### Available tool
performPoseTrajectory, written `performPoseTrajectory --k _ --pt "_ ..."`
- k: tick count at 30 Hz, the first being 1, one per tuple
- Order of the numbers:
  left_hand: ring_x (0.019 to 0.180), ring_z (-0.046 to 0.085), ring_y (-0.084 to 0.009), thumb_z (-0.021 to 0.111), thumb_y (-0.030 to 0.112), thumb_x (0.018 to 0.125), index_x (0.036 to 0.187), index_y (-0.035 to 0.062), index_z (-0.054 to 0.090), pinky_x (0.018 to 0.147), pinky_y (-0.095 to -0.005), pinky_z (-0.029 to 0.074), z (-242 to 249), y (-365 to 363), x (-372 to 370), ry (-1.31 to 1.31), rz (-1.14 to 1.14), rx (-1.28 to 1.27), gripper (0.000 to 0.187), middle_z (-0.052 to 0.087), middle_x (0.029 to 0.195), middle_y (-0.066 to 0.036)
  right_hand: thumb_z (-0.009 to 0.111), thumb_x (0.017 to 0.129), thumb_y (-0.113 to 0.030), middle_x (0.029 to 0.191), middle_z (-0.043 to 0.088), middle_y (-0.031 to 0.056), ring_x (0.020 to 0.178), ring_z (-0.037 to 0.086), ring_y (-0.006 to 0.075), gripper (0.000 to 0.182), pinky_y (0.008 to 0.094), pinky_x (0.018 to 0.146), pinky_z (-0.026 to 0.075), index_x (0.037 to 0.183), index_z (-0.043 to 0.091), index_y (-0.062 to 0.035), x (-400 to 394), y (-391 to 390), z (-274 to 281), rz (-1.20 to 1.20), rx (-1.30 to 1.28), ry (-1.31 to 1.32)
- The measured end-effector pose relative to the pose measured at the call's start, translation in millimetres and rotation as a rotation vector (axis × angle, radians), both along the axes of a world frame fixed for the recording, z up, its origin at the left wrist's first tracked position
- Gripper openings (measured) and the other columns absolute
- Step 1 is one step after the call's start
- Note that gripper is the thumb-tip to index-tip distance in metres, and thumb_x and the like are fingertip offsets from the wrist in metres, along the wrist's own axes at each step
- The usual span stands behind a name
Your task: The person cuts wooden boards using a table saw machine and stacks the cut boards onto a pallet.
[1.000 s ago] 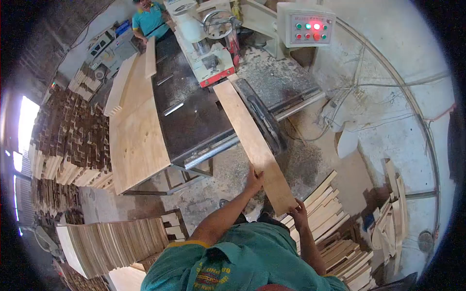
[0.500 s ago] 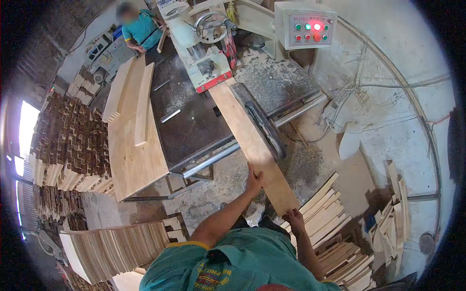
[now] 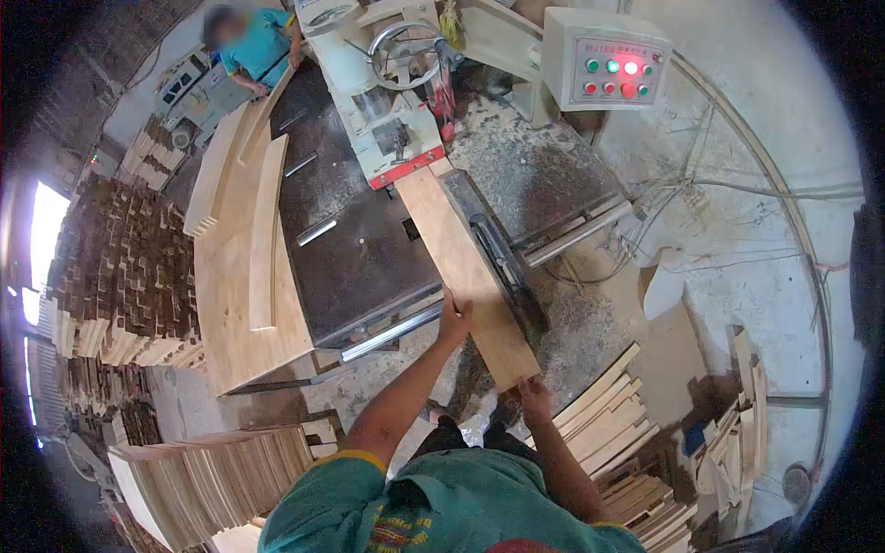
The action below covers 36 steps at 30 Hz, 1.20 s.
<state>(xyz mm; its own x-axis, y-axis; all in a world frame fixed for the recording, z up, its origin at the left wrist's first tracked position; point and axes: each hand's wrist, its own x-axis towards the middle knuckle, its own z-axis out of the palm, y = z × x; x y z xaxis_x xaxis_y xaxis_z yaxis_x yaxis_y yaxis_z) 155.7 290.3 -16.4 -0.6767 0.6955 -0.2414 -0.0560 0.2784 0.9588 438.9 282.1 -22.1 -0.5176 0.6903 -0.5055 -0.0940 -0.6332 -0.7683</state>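
A long, wide wooden board (image 3: 454,241) lies on the dark machine table (image 3: 364,263), its far end under the red-edged guard (image 3: 407,168) of a cream saw-like machine. Along the board's right side runs a dark metal fence (image 3: 505,263). My left hand (image 3: 454,320) grips the board's left edge, just off the table's front edge. At the near end, my right hand (image 3: 535,402) holds the right corner, fingers closed on the wood. What lies beneath the guard is hidden.
A control box (image 3: 608,69) with lit buttons hangs at upper right. Another person (image 3: 255,51) holds a strip at the far left. Curved pieces (image 3: 267,235) lie on a plywood side table (image 3: 241,343). Stacked wood (image 3: 221,479) stands left; cut strips (image 3: 599,415) lie right.
The board has slid forward toward the guard, with both my hands moving along with it. The other person has brought a wooden strip down over the side table. My view has shifted slightly.
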Motion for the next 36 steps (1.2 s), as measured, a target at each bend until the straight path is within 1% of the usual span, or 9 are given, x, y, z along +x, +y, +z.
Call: performPoseTrajectory --k 4,11,14,18,21,25,30,35,36 --pt "0.105 0.054 -0.0404 0.07 0.034 0.086 0.149 0.0021 0.023 0.09 -0.0435 0.046 -9 14 -38 0.683 0.047 -0.335 0.085 0.051 0.119 -0.031 0.058 0.099 -0.018 0.102 0.066 0.0103 0.084 0.067 0.0183 0.028 0.0337 0.07 0.057 0.118 0.057 0.0014 -31 8 -3 -0.018 0.03 -0.021" --pt "0.114 0.043 -0.0489 0.064 0.049 0.084 0.148 0.0093 0.031 0.095 -0.0581 0.038 31 40 -84 0.706 0.031 -0.564 0.082 0.046 0.122 -0.034 0.054 0.1 -0.031 0.076 0.066 0.0089 0.06 0.066 0.0177 0.032 0.032 0.052 0.055 0.101 0.059 0.0006 -76 28 -29 0.164 0.211 -0.395" --pt "0.115 0.042 -0.0483 0.063 0.051 0.084 0.149 0.0079 0.03 0.097 -0.0575 0.037 44 53 -107 0.661 0.012 -0.653 0.084 0.045 0.122 -0.034 0.052 0.1 -0.037 0.066 0.064 0.0092 0.049 0.063 0.0205 0.039 0.0343 0.043 0.052 0.09 0.058 -0.0001 -99 33 -106 -0.174 -0.238 -0.056" --pt "0.115 0.045 -0.0469 0.061 0.055 0.084 0.147 0.0058 0.032 0.098 -0.0574 0.036 44 60 -136 0.726 0.03 -0.653 0.085 0.046 0.126 -0.033 0.05 0.1 -0.037 0.064 0.062 0.0107 0.048 0.064 0.0234 0.041 0.0371 0.044 0.051 0.086 0.058 0.0014 -137 49 -106 0.297 0.627 -0.634" --pt "0.113 0.049 -0.0425 0.06 0.052 0.088 0.143 0.0038 0.037 0.095 -0.0556 0.038 53 44 -135 0.759 0.076 -0.475 0.077 0.049 0.128 -0.031 0.047 0.102 -0.034 0.061 0.059 0.0114 0.046 0.06 0.0241 0.042 0.039 0.043 0.049 0.084 0.058 0.0029 -170 66 -117 0.284 0.642 -0.626" --pt "0.097 0.051 -0.0372 0.061 0.032 0.093 0.141 0.0015 0.04 0.088 -0.0474 0.04 55 -24 -97 0.781 0.047 0.005 0.06 0.056 0.105 -0.022 0.045 0.103 -0.029 0.058 0.056 0.0121 0.043 0.054 0.0232 0.042 0.04 0.04 0.044 0.079 0.058 0.0032 -206 80 -61 0.2 0.398 -0.405" --pt "0.077 0.052 -0.0277 0.064 0.021 0.092 0.133 0.0016 0.047 0.075 -0.0407 0.045 -26 -198 -16 0.663 -0.118 -0.305 0.049 0.054 0.082 -0.014 0.043 0.103 -0.03 0.056 0.054 0.0123 0.042 0.051 0.021 0.045 0.0385 0.038 0.038 0.076 0.057 0.0028 -254 98 39 0.198 0.101 -0.435" --pt "0.06 0.055 -0.0224 0.06 0.03 0.094 0.132 0.0018 0.046 0.059 -0.036 0.048 -62 -350 49 0.421 -0.018 -0.418 0.049 0.053 0.066 -0.008 0.045 0.102 -0.036 0.056 0.055 0.0128 0.04 0.05 0.0217 0.049 0.0378 0.037 0.04 0.072 0.056 0.0005 -296 124 -10 0.32 0.121 -0.382" --pt "0.062 0.057 -0.0216 0.058 0.031 0.096 0.133 0.0037 0.046 0.059 -0.0362 0.049 -59 -366 51 -0.023 0.216 -0.342 0.048 0.056 0.072 -0.008 0.047 0.101 -0.039 0.056 0.055 0.0128 0.039 0.05 0.0224 0.05 0.0374 0.036 0.04 0.071 0.055 -0.0006 -304 121 -9 0.228 0.024 -0.313"
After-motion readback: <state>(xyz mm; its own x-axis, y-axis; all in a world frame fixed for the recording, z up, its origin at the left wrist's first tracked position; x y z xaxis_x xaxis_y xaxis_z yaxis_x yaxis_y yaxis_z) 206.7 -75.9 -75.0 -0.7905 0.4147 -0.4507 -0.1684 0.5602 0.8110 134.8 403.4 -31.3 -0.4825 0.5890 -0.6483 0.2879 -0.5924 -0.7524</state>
